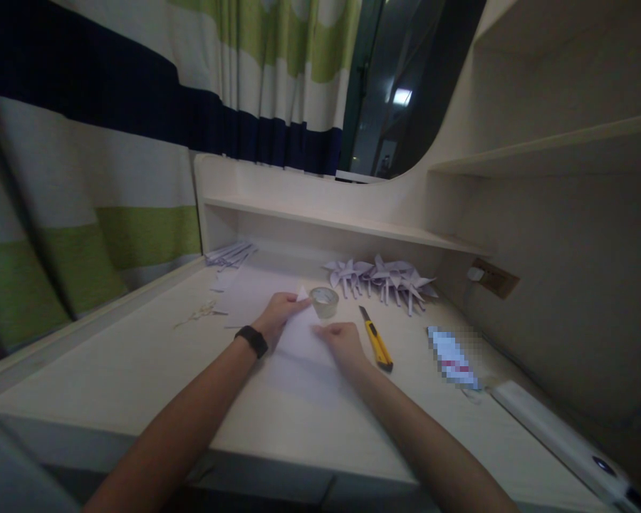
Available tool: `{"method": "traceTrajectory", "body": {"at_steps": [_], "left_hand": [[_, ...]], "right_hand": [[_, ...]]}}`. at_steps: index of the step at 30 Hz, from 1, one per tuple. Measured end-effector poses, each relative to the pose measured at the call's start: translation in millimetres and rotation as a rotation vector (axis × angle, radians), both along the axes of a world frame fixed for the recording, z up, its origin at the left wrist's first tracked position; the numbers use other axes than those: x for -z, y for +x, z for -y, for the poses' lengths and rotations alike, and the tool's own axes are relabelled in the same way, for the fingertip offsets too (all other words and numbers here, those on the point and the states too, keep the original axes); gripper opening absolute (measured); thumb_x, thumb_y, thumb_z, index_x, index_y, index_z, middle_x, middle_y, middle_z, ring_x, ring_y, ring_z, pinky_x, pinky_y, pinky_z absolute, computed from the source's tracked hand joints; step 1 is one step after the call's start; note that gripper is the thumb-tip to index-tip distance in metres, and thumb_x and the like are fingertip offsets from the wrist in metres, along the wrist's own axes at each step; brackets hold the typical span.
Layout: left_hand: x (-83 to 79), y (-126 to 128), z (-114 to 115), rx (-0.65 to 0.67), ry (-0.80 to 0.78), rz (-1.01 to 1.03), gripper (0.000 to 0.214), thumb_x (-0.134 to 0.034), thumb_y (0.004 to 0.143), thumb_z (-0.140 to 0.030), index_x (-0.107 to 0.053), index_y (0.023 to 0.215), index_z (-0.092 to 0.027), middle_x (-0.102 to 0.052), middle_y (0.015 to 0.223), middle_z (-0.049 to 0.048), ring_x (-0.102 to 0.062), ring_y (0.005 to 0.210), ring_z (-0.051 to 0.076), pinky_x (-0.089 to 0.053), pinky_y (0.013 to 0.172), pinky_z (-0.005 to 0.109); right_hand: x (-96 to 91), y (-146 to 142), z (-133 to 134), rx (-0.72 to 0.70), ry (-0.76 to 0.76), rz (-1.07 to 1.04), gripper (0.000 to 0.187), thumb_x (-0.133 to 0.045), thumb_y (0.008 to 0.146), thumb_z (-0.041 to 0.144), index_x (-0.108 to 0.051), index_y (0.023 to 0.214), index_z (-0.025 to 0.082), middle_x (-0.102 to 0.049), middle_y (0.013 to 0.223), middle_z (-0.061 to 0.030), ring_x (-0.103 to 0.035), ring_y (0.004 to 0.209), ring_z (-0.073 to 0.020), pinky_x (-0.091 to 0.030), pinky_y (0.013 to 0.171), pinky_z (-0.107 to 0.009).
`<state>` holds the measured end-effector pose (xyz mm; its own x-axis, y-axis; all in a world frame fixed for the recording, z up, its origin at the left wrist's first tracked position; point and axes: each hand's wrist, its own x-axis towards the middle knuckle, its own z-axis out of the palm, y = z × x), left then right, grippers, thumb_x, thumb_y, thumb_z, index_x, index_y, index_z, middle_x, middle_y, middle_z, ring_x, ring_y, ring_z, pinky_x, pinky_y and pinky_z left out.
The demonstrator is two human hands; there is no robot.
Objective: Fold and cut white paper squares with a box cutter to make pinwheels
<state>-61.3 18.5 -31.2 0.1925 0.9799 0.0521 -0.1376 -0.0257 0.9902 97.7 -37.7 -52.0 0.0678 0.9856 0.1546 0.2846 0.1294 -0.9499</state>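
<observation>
1. Curtain [85,214]: striped white, green and dark blue; hangs along the left edge of the table [139,370].
2. Pale scissors-like item [200,312]: lies flat on the table, left of the hands. Too dim to identify for certain.
3. Paper strips [229,253]: a loose bundle at the back left, under the low shelf [342,224].
4. Black wristband [251,340]: on the left wrist.
5. Left hand [280,310]: rests on the far left part of the sheet of white paper [304,338]. Grip: fingers pressed together beside a raised point of the sheet. Cannot tell whether the thumb pinches it from below.
6. Sheet of white paper: lies on the table at centre, between and under both hands, near corner towards the person.
7. Tape roll [324,301]: clear, lying flat just beyond the sheet, between the two hands.
8. Right hand [342,342]: knuckles up on the right edge of the sheet. Grip: fingers bent, tips pressing down on the paper, enclosing nothing.
9. Yellow utility knife [377,347]: on the table just right of the right hand, apart from it.
10. Folded paper shapes [384,278]: a white cluster at the back, right of the tape roll.
11. Wall socket [494,278]: on the right wall.
12. White bar-shaped device [560,442]: lies along the right edge of the table.
</observation>
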Motion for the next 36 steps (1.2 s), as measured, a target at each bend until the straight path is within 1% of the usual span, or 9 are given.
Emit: {"method": "traceTrajectory", "body": {"at_steps": [3, 9, 16, 19, 23, 26, 31, 34, 36], "left_hand": [[-5.0, -2.2, 1.5, -0.045, 0.021, -0.052, 0.04, -0.079, 0.056, -0.045, -0.061, 0.061, -0.01, -0.06, 0.05, 0.0037, -0.051, 0.04, 0.012, -0.035, 0.039, 0.023], [-9.9, -6.3, 3.5, -0.002, 0.129, -0.109, 0.045, -0.072, 0.061, -0.053, -0.061, 0.064, -0.01, -0.06, 0.054, 0.0027, -0.051, 0.043, 0.012, -0.035, 0.041, 0.021], [-9.1, -14.1, -5.4, -0.071, 0.249, -0.162, 0.045, -0.068, 0.063, -0.055, -0.053, 0.055, -0.013, -0.049, 0.046, -0.0037, -0.042, 0.041, 0.008, -0.029, 0.039, 0.02], [-10.5, -18.2, -6.7, -0.098, 0.234, -0.14, 0.043, -0.069, 0.064, -0.052, -0.051, 0.054, -0.014, -0.047, 0.045, -0.0048, -0.041, 0.04, 0.008, -0.028, 0.039, 0.019], [-11.1, -14.8, -2.4, -0.06, 0.163, -0.102, 0.04, -0.07, 0.063, -0.05, -0.054, 0.058, -0.014, -0.05, 0.046, -0.0041, -0.044, 0.04, 0.009, -0.029, 0.038, 0.019], [-13.5, -7.9, 4.5, -0.04, 0.144, -0.082, 0.04, -0.072, 0.062, -0.05, -0.054, 0.058, -0.014, -0.05, 0.045, -0.0041, -0.043, 0.038, 0.009, -0.028, 0.038, 0.02], [-19.0, -3.9, 9.4, -0.11, 0.169, -0.019, 0.042, -0.073, 0.061, -0.05, -0.051, 0.053, -0.014, -0.047, 0.043, -0.0044, -0.04, 0.037, 0.008, -0.026, 0.037, 0.02], [-16.7, -2.8, 4.9, -0.096, 0.175, 0.022, 0.044, -0.072, 0.062, -0.051, -0.052, 0.054, -0.014, -0.048, 0.044, -0.0037, -0.04, 0.038, 0.007, -0.026, 0.038, 0.02], [-13.0, 0.6, 1.8, -0.088, 0.168, 0.064, 0.044, -0.072, 0.062, -0.053, -0.055, 0.057, -0.013, -0.05, 0.047, -0.0023, -0.042, 0.04, 0.008, -0.027, 0.039, 0.02]], "right_hand": [[0.1, -2.4, 2.6, -0.006, -0.044, 0.033, 0.038, -0.068, 0.063, 0.047, -0.063, 0.05, 0.012, -0.051, 0.045, 0.0014, -0.039, 0.043, -0.009, -0.027, 0.043, -0.022], [-1.8, -4.6, 6.6, 0.017, -0.031, 0.068, 0.039, -0.069, 0.065, 0.046, -0.06, 0.047, 0.012, -0.045, 0.041, 0.0033, -0.036, 0.042, -0.008, -0.025, 0.042, -0.022], [6.0, -6.5, 9.1, -0.077, -0.102, 0.027, 0.041, -0.067, 0.067, 0.049, -0.058, 0.048, 0.014, -0.045, 0.039, 0.0032, -0.036, 0.039, -0.008, -0.025, 0.04, -0.022], [6.7, -4.3, 13.6, -0.088, -0.09, 0.061, 0.044, -0.068, 0.066, 0.05, -0.053, 0.044, 0.015, -0.042, 0.039, 0.0039, -0.034, 0.039, -0.0073, -0.023, 0.04, -0.022], [5.0, 2.4, 21.6, -0.067, -0.066, 0.136, 0.045, -0.07, 0.065, 0.048, -0.051, 0.041, 0.015, -0.039, 0.037, 0.0048, -0.032, 0.039, -0.0067, -0.021, 0.04, -0.022], [4.0, 8.3, 29.2, -0.057, -0.053, 0.17, 0.042, -0.07, 0.065, 0.045, -0.053, 0.041, 0.015, -0.041, 0.037, 0.0042, -0.033, 0.039, -0.0069, -0.022, 0.041, -0.022], [-0.3, 26.5, 43.1, -0.081, -0.088, 0.208, 0.04, -0.07, 0.066, 0.047, -0.059, 0.043, 0.015, -0.051, 0.039, 0.0001, -0.04, 0.037, -0.0083, -0.026, 0.04, -0.022], [-11.5, 51.1, 44.9, -0.122, -0.127, 0.216, 0.043, -0.072, 0.063, 0.051, -0.059, 0.043, 0.015, -0.055, 0.04, -0.0021, -0.042, 0.037, -0.009, -0.028, 0.04, -0.022], [-23.9, 69.6, 41.6, -0.186, -0.092, 0.168, 0.044, -0.071, 0.063, 0.054, -0.062, 0.047, 0.014, -0.06, 0.046, -0.0046, -0.05, 0.043, -0.0113, -0.036, 0.045, -0.022]]}}
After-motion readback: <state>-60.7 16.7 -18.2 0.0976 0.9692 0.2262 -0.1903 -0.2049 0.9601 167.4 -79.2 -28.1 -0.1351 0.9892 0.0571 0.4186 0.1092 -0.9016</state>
